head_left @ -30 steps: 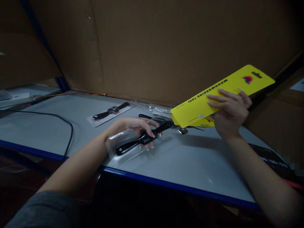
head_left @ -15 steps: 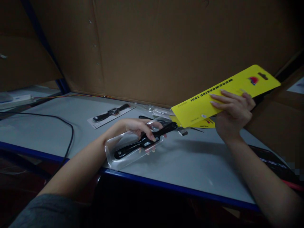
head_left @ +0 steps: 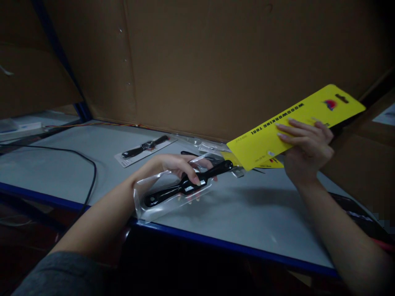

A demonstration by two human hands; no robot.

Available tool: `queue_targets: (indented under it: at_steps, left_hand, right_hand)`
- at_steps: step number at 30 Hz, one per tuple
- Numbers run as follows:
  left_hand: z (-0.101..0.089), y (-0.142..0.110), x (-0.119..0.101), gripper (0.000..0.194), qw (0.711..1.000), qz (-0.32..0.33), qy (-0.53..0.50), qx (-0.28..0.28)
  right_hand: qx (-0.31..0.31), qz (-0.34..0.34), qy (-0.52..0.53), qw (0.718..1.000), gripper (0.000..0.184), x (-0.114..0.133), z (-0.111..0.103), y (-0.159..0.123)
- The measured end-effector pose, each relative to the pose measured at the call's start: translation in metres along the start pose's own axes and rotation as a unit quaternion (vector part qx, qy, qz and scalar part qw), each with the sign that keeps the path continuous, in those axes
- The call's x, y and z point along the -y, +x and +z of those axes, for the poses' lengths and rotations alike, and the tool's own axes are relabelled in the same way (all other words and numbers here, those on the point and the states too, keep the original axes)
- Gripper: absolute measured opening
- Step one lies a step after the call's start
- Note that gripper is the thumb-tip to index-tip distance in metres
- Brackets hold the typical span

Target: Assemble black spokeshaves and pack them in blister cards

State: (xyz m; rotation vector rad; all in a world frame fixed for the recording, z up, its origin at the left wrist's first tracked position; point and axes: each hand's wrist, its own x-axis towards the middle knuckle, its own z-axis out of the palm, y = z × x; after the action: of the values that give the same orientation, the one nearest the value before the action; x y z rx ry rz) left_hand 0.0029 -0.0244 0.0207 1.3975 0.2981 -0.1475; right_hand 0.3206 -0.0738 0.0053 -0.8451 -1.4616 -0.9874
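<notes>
My left hand [head_left: 175, 165] grips a black spokeshave [head_left: 165, 195] lying in a clear plastic blister shell [head_left: 148, 213]. The thumb presses on the tool's middle while the other fingers curl beneath the shell, above the table's front edge. To the right, my right hand [head_left: 310, 154] pinches a yellow backing card [head_left: 262, 142] printed "WOODWORKING TOOL", which appears upside down. The card is tilted, its lower left end close to the spokeshave's right handle. Behind my hands, a second yellow card [head_left: 274, 163] is partly covered.
Another packaged black spokeshave [head_left: 135, 152] lies on the grey table [head_left: 105, 139]. Clear plastic packaging [head_left: 212, 146] rests near the cardboard wall [head_left: 185, 70]. A black cable [head_left: 92, 172] crosses the left side. Blue edging [head_left: 197, 234] runs along the table's front.
The yellow card has shifted slightly right, with its near end a little lower. The spokeshave and its shell have moved very slightly in my left hand. Both grips stay.
</notes>
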Motion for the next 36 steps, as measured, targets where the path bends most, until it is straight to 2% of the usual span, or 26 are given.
queue_targets:
  at_steps: [5,10,18,21,28,31,33,36]
  left_hand:
    - [0.001,-0.001,0.000,0.050,1.000,-0.006,0.003,-0.008]
    - [-0.001,0.001,0.001,0.051,1.000,-0.003,0.021,0.006]
    - [0.003,-0.001,-0.002,0.053,0.999,-0.020,0.017,-0.025]
    - [0.004,0.000,-0.001,0.052,0.999,-0.024,0.013,-0.042]
    - [0.000,0.004,0.004,0.049,1.000,-0.006,0.005,0.025]
    - [-0.005,0.009,0.007,0.051,0.998,0.014,0.000,0.057]
    - [-0.006,0.011,0.009,0.051,0.998,0.023,-0.011,0.052]
    - [-0.001,0.011,0.007,0.047,0.999,0.025,-0.037,-0.030]
  right_hand:
    - [0.007,-0.036,0.048,0.998,0.021,0.002,0.000,0.001]
    - [-0.012,-0.012,0.042,0.999,0.021,-0.006,-0.006,0.006]
    - [0.017,-0.040,0.050,0.998,0.020,-0.010,-0.005,0.005]
    - [0.005,-0.041,0.047,0.998,0.020,-0.007,-0.001,0.002]
    - [-0.019,-0.015,0.046,0.999,0.016,-0.004,0.004,-0.003]
    - [-0.022,-0.021,0.046,0.998,0.018,0.007,0.009,-0.007]
    - [0.001,-0.031,0.054,0.998,0.020,0.023,0.012,-0.012]
    - [0.101,-0.007,0.078,0.992,0.023,0.054,0.014,-0.021]
